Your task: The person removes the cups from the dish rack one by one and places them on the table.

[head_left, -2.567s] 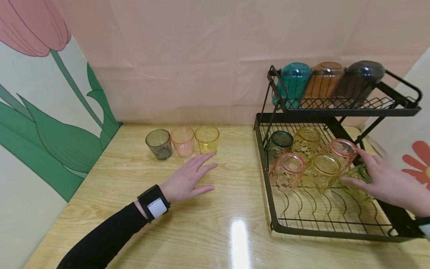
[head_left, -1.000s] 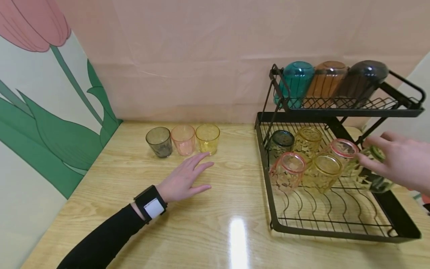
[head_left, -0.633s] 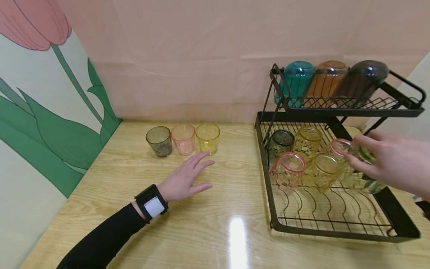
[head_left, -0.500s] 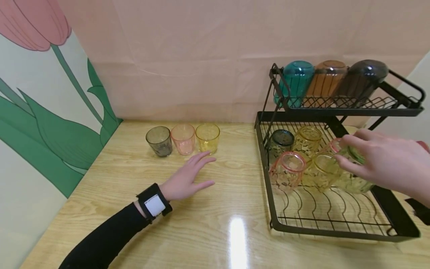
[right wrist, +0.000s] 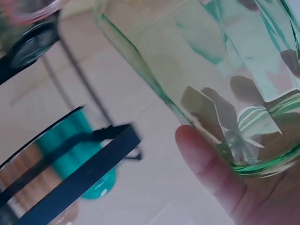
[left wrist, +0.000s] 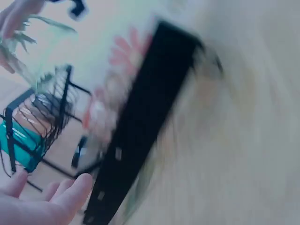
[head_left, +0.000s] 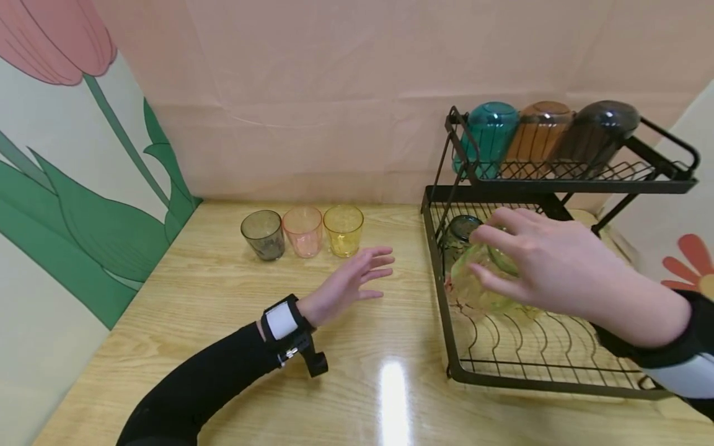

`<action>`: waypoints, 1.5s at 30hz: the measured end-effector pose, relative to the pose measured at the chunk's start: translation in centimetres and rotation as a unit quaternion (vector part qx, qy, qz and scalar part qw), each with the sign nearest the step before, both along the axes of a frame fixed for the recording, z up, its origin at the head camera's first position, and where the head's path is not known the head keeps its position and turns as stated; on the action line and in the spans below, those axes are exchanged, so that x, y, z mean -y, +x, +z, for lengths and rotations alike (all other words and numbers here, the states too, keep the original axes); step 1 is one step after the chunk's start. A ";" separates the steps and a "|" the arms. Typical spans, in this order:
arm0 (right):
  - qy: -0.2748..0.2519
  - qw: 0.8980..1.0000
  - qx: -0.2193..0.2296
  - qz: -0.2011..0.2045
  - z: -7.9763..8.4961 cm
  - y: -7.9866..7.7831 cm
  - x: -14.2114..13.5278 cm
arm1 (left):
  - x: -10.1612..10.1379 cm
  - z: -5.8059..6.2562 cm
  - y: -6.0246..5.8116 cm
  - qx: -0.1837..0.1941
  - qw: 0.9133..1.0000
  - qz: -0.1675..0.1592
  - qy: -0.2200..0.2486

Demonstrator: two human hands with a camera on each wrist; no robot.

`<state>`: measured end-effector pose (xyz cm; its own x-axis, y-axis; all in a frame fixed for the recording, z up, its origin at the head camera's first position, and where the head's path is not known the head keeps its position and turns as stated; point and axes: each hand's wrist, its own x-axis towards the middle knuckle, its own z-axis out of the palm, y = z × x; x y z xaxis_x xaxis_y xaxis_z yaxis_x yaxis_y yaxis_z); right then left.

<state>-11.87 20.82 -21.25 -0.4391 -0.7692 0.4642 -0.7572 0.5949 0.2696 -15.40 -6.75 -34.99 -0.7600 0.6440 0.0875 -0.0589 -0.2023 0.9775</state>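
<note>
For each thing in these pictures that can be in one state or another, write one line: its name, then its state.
Pale green faceted glass tumbler: gripped by the right hand, lifted over the rack's left edge.
Left hand: fingers spread, holding nothing.
Grey, pink and yellow glass tumblers: upright in a row on the wooden table.
Teal, amber and dark plastic cups: tipped mouth-down on the top shelf.
Black wire dish rack: lower shelf partly filled.

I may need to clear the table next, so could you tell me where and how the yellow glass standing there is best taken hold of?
Grip the yellow glass round its side wall, coming from the front or from above. It stands upright, mouth up, last in a row; a pink glass stands close on its left, while its right side and front are free.
</note>
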 end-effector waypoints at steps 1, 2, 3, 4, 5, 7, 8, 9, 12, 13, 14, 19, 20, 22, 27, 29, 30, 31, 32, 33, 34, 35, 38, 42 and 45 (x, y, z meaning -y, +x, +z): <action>-0.004 1.000 0.000 0.008 0.0 0.1 0.6 | -0.4 0.1 0.1 0.048 0.998 -0.009 0.035; -0.008 1.000 0.004 0.017 -0.1 0.1 1.1 | -0.7 0.2 0.2 0.093 0.993 -0.018 0.067; -0.012 1.000 0.007 0.026 -0.1 0.2 1.7 | -1.1 0.3 0.3 0.133 0.986 -0.024 0.095; -0.017 0.999 0.011 0.034 -0.2 0.2 2.2 | -1.4 0.3 0.4 0.169 0.978 -0.027 0.121; -0.021 0.999 0.011 0.043 -0.3 0.2 2.7 | -1.8 0.4 0.6 0.201 0.969 -0.030 0.142; -0.029 0.998 0.009 0.063 -0.6 0.3 3.6 | -2.5 0.4 0.9 0.252 0.951 -0.035 0.176; -0.033 0.997 0.006 0.074 -0.7 0.3 4.0 | -2.8 0.5 1.1 0.268 0.944 -0.037 0.187; -0.035 0.996 0.001 0.082 -0.9 0.3 4.4 | -3.1 0.5 1.3 0.279 0.939 -0.039 0.197; -0.038 0.993 -0.009 0.110 -1.6 0.2 5.5 | -3.9 0.6 2.0 0.290 0.932 -0.042 0.214; -0.037 0.992 -0.010 0.116 -1.8 0.2 5.8 | -4.0 0.7 2.2 0.291 0.931 -0.039 0.217; -0.035 0.992 -0.011 0.123 -2.0 0.2 6.1 | -4.2 0.8 2.4 0.294 0.930 -0.035 0.218; -0.031 0.989 -0.004 0.143 -2.9 0.3 7.2 | -4.7 1.0 3.6 0.326 0.922 -0.021 0.207; -0.029 0.989 -0.002 0.146 -3.1 0.3 7.4 | -4.8 1.1 3.8 0.331 0.921 -0.021 0.206; -0.028 0.989 0.005 0.148 -3.3 0.4 7.7 | -4.9 1.2 4.2 0.336 0.918 -0.027 0.208; -0.032 0.988 0.016 0.150 -3.3 0.4 8.0 | -5.1 1.3 4.6 0.331 0.921 -0.027 0.203; -0.031 0.988 0.023 0.148 -3.3 0.3 8.0 | -5.2 1.4 4.7 0.322 0.926 -0.021 0.194; -0.030 0.989 0.027 0.145 -3.3 0.3 8.1 | -5.3 1.3 4.7 0.316 0.929 -0.017 0.191; -0.029 0.989 0.031 0.144 -3.3 0.3 8.1 | -5.3 1.4 4.7 0.312 0.931 -0.014 0.188; -0.027 0.989 0.035 0.142 -3.2 0.3 8.1 | -5.4 1.4 4.7 0.304 0.934 -0.013 0.186; -0.024 0.989 0.039 0.140 -3.3 0.3 8.1 | -5.4 1.4 4.7 0.296 0.937 -0.012 0.186; -0.021 0.989 0.042 0.137 -3.3 0.3 8.1 | -5.5 1.4 4.6 0.290 0.939 -0.011 0.185; -0.019 0.990 0.045 0.133 -3.3 0.3 8.0 | -5.5 1.4 4.5 0.283 0.940 -0.011 0.188; -0.009 0.992 0.050 0.112 -3.4 0.2 7.6 | -5.3 0.9 3.6 0.264 0.947 -0.001 0.185; -0.018 0.995 0.062 0.081 -3.7 -0.1 5.9 | -4.8 -2.5 0.2 0.218 0.963 0.014 0.159; -0.038 0.995 0.069 0.055 -4.2 -0.1 3.9 | -4.3 -5.6 -3.1 0.187 0.975 0.039 0.117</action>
